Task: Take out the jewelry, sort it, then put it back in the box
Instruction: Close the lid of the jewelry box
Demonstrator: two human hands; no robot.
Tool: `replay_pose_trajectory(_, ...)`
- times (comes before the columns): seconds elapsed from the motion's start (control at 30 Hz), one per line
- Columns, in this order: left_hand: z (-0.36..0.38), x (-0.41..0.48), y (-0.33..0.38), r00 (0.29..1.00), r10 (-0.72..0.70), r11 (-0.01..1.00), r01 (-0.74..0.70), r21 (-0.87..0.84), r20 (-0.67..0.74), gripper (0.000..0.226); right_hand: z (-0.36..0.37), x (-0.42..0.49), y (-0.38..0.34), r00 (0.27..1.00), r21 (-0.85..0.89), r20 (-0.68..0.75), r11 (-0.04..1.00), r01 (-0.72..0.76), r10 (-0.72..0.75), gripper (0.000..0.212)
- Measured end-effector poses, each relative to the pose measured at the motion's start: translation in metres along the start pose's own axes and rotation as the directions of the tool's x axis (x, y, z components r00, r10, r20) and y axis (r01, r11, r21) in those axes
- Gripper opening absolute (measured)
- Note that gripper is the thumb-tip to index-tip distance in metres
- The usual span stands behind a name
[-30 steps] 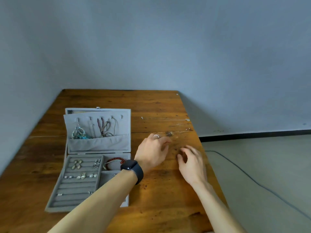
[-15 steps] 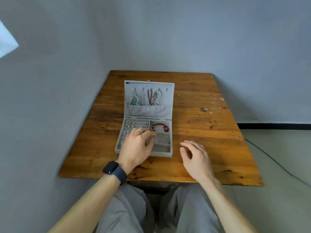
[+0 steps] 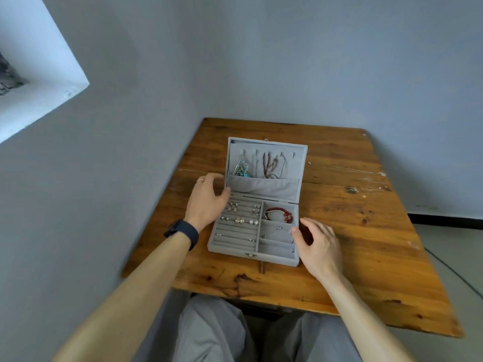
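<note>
A grey-walled corner holds a wooden worktop (image 3: 352,231). At the middle of the frame the grey velvet jewelry box (image 3: 262,186) lies open on it. Necklaces (image 3: 264,165) hang in its lid, earrings (image 3: 240,214) sit in the ring rows, and a red bead bracelet (image 3: 279,214) lies in the upper right compartment. The left hand (image 3: 206,202), with a smartwatch (image 3: 183,232) on its wrist, is relaxed and its thumb touches the box's left edge. The right hand (image 3: 318,244) is loosely spread and its thumb tip is at the right edge.
</note>
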State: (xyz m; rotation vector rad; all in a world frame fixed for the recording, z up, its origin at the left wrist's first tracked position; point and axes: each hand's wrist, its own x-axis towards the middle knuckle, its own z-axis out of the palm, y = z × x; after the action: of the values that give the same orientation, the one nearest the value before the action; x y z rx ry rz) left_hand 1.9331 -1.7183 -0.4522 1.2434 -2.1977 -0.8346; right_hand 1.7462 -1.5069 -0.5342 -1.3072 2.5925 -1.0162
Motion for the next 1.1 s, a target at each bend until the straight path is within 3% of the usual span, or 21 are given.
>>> replay_pose_trajectory(0.13,-0.005,0.040,0.012,0.989,-0.130,0.971,0.142,-0.193,0.073,0.064,0.006,0.003,0.003,0.998,-0.014,-0.054,0.999,0.030,-0.031,0.042)
replay_pose_trajectory(0.23,-0.010,0.065,0.024,0.963,-0.206,0.877,0.261,-0.402,0.175,0.070,0.009,0.004,0.005,0.996,-0.023,-0.082,0.999,0.041,-0.043,0.045)
replay_pose_trajectory(0.33,-0.014,0.081,0.026,0.946,-0.236,0.843,0.314,-0.436,0.224,0.081,0.010,0.005,0.003,0.996,-0.022,-0.083,0.999,0.038,-0.039,0.045)
replay_pose_trajectory(0.43,-0.013,0.081,0.028,0.951,-0.178,0.847,0.279,-0.453,0.254,0.064,0.009,0.005,0.000,0.995,-0.013,-0.093,0.999,0.029,-0.030,0.044)
replay_pose_trajectory(0.6,-0.016,0.064,0.018,0.999,0.001,0.970,0.010,-0.241,0.047,0.039,0.007,0.003,0.001,0.995,-0.001,-0.098,1.000,0.024,-0.024,0.047)
replay_pose_trajectory(0.77,-0.017,0.028,0.012,0.981,0.174,0.968,-0.186,-0.171,-0.082,0.035,0.004,-0.001,-0.002,0.996,0.018,-0.085,1.000,0.010,-0.008,0.041)
replay_pose_trajectory(0.93,-0.013,-0.008,0.009,0.948,0.261,0.963,-0.268,-0.010,-0.181,0.029,-0.011,-0.007,-0.014,0.992,0.165,0.028,0.978,-0.127,0.124,0.064)
replay_pose_trajectory(1.1,-0.003,-0.046,-0.003,0.920,0.333,0.926,-0.276,0.259,-0.208,0.030,-0.025,-0.007,-0.027,0.955,0.443,0.101,0.847,-0.295,0.280,0.084)
